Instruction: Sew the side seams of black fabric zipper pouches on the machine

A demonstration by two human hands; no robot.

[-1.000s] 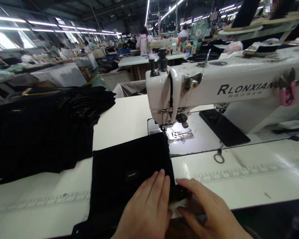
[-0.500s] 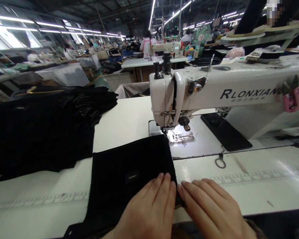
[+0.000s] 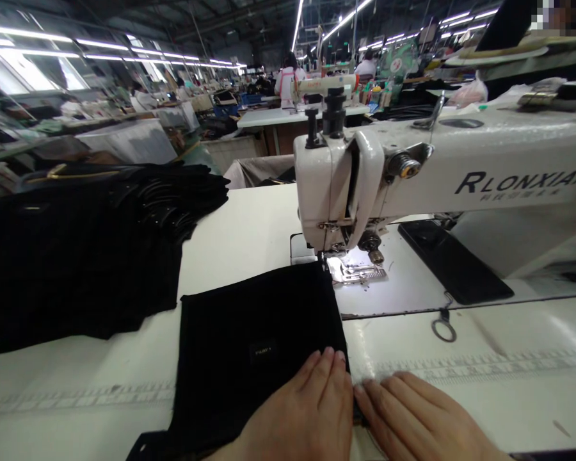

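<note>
A black fabric pouch piece point(image 3: 221, 339) with a small label point(image 3: 264, 351) lies on the sewing table, its far right corner at the needle and presser foot point(image 3: 323, 259) of a white sewing machine point(image 3: 336, 186). My left hand point(image 3: 302, 410) rests flat on the pouch's near right part, fingers stretched out side by side. Against the pouch's right edge lies my right hand point(image 3: 413, 416), fingers extended and close together, their tips touching the edge. Both thumbs are hidden. A bit of zipper shows between the hands.
A pile of similar black pieces point(image 3: 86, 256), one with a gold zipper point(image 3: 77, 174), lies at the left. A black phone-like slab point(image 3: 454, 262) and a metal ring point(image 3: 444, 330) are at the right. A ruler strip point(image 3: 499, 363) runs along the table. People work farther back.
The view has shifted, so the machine appears farther right and the hands slightly lower. Both hands stay at the pouch's right edge, and the right fingers look a little more bent.
</note>
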